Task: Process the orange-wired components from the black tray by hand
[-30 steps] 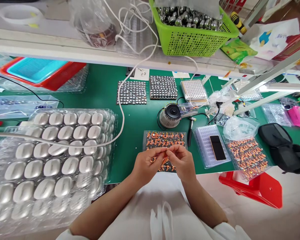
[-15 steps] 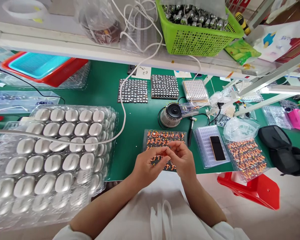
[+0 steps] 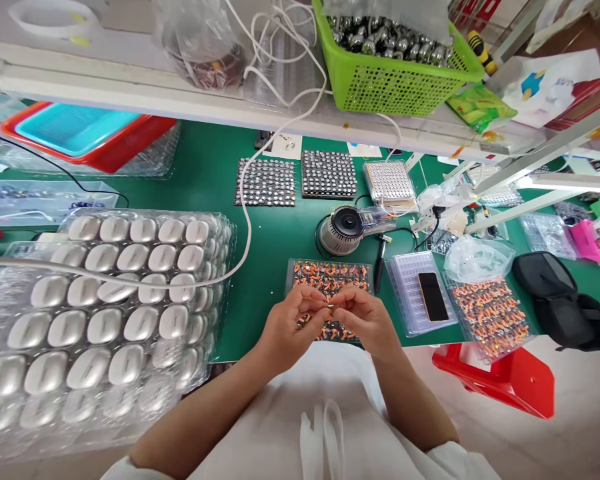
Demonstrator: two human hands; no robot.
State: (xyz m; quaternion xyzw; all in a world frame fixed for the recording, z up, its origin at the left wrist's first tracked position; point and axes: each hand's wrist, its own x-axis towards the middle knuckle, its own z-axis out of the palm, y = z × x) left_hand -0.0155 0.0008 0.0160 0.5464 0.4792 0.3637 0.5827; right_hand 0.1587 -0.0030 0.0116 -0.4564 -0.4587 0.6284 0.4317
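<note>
My left hand point(image 3: 293, 328) and my right hand point(image 3: 367, 321) meet fingertip to fingertip over a clear tray point(image 3: 291, 273) of small orange-and-metal parts point(image 3: 337, 270). Both are closed in a pinch. Between the fingertips shows a tiny light-coloured piece point(image 3: 330, 306), too small to name. The fingers cover most of it, and the hands hide the tray's front part. Just beyond the tray stands a round grey device with a black top point(image 3: 347, 223). A small hammer point(image 3: 381, 261) lies to the right of the tray.
Trays of silver rounded cases point(image 3: 105, 327) are stacked at left, crossed by a white cable point(image 3: 249, 233). Right are clear trays point(image 3: 405, 293) bearing a phone point(image 3: 434, 297), another orange-parts tray point(image 3: 490, 313) and a black case point(image 3: 550, 287). A green basket point(image 3: 390, 83) sits on the shelf above.
My fingertips have drawn slightly apart and shifted a little toward me, so the tiny light piece between them now shows. Everything on the table stays in place.
</note>
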